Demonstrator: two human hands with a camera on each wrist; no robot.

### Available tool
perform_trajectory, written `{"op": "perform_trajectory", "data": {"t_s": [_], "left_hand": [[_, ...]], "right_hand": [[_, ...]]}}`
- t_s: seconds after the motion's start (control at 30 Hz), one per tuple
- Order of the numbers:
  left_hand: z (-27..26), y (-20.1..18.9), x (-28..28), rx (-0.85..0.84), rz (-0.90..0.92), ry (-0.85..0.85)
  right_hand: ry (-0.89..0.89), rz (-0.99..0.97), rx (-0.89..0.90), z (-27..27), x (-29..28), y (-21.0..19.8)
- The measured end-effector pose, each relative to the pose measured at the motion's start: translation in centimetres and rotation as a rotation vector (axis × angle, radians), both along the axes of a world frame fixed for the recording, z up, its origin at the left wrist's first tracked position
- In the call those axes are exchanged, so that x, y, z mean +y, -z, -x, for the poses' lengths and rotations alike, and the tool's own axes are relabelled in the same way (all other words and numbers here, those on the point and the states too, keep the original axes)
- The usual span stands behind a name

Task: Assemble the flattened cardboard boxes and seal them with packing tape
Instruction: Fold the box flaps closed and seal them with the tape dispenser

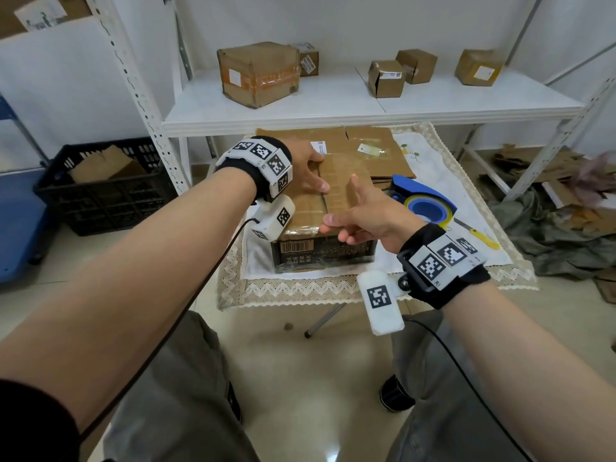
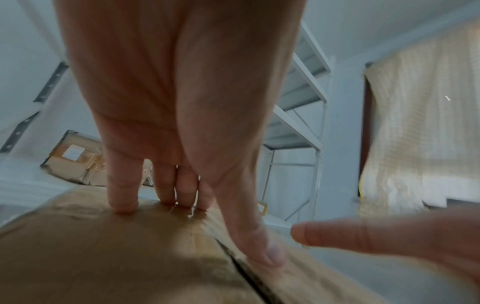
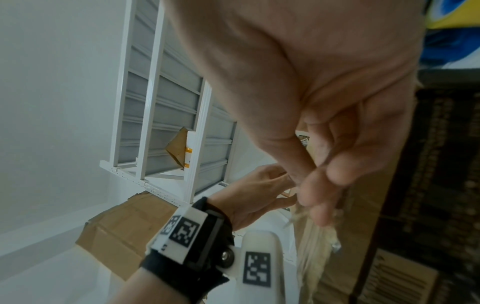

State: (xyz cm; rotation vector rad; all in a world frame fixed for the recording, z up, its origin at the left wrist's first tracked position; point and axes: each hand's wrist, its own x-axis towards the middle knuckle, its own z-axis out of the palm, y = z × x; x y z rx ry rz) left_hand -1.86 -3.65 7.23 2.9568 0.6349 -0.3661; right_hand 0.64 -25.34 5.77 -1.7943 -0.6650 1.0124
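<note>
A brown cardboard box (image 1: 336, 185) stands on a small table covered by a lace-edged cloth (image 1: 300, 288). Its top flaps are folded shut and meet at a centre seam (image 2: 246, 265). My left hand (image 1: 306, 171) lies flat on the left flap, its straight fingers (image 2: 122, 197) pressing the cardboard (image 2: 103, 257). My right hand (image 1: 363, 218) hovers just above the box's near right edge with its fingers loosely curled and the index finger (image 2: 363, 232) pointing left; it holds nothing. A blue tape dispenser (image 1: 423, 201) with a yellowish roll sits on the cloth right of the box. Flattened boxes (image 1: 366, 145) lie behind.
A yellow-handled knife (image 1: 480, 236) lies by the dispenser. A white shelf (image 1: 333, 108) above the table carries several taped boxes. A black crate (image 1: 100, 195) with cardboard stands on the floor at left, and cardboard scraps (image 1: 550, 181) lie at right.
</note>
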Motion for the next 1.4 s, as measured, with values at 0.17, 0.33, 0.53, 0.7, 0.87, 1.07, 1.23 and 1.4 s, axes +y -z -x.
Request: {"op": "perform_trajectory", "data": {"t_s": [0.17,0.33,0.53,0.7,0.87,1.07,1.23,1.4], "left_hand": [[0.3,-0.4,0.2,-0.02,0.089,0.084],[0.4,-0.9,-0.1,0.0,0.151,0.047],[2.7,-2.2,-0.4,-0.082,0.343,-0.012],[5.6,-2.2,-2.0,0.012,0.538,0.087],[5.5,-0.1,-2.8,0.181,0.117,0.121],[4.6,0.5,-3.7,0.102,0.123,0.12],[4.7,0.7,-3.6,0.031,0.203,0.111],[4.4,1.0,-3.0,0.044,0.174,0.103]], "right_hand": [[0.01,-0.065,-0.005,0.3,-0.3,0.5],[0.019,-0.066,-0.11,1.0,-0.3,0.8],[0.037,-0.064,-0.032,0.0,-0.7,0.8],[0.039,-0.065,-0.006,0.0,-0.4,0.8],[0.045,-0.061,-0.021,0.2,-0.1,0.7],[0.057,-0.045,-0.085,0.3,-0.4,0.7],[0.024,-0.009,-0.147,0.5,-0.4,0.3],[0.032,-0.003,-0.165,0.5,-0.3,0.2]]}}
